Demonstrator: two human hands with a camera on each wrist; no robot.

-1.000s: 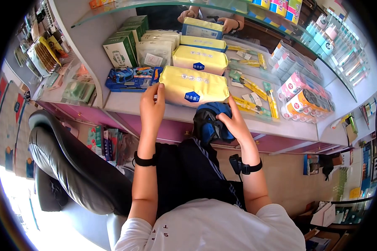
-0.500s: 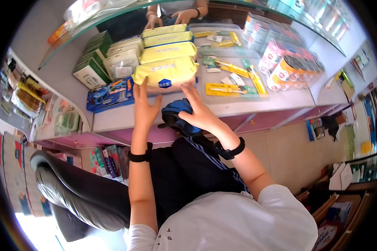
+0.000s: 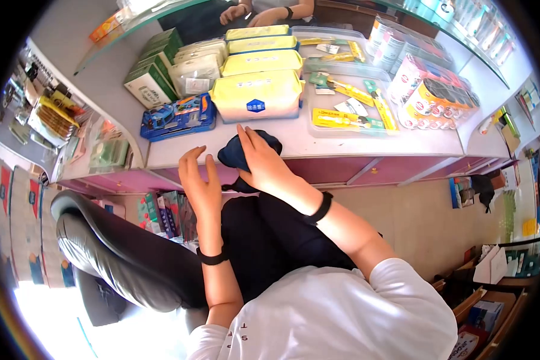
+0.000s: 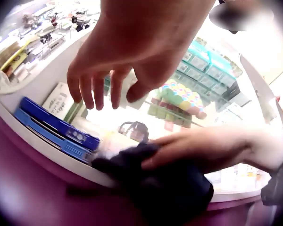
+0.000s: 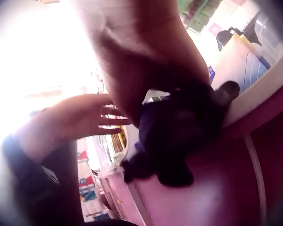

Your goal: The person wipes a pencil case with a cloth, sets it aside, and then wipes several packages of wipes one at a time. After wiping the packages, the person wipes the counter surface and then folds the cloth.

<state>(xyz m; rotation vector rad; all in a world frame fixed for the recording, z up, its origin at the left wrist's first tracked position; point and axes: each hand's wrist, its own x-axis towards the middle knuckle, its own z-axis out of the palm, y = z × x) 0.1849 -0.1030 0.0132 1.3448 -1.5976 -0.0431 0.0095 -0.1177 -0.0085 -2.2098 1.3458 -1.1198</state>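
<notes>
My right hand grips a dark blue and black cloth bundle at the front edge of the shelf. In the right wrist view the bundle hangs down in dark folds before the pink cabinet front. To its left, my left hand is raised with fingers spread and nothing in it. Behind the hands stands a yellow-topped soft pack with a blue hexagon label, first in a row of similar packs. Left of that pack lies a blue box with a car picture.
Green-and-white boxes and white packets stand at the back left. Clear plastic trays with yellow packages lie to the right, beside shrink-wrapped cans. A glass shelf crosses above. A black chair is at left.
Both hands have come away from the front yellow pack, which now sits level with its row. The right hand has moved left with the cloth bundle; the left hand has drawn back.
</notes>
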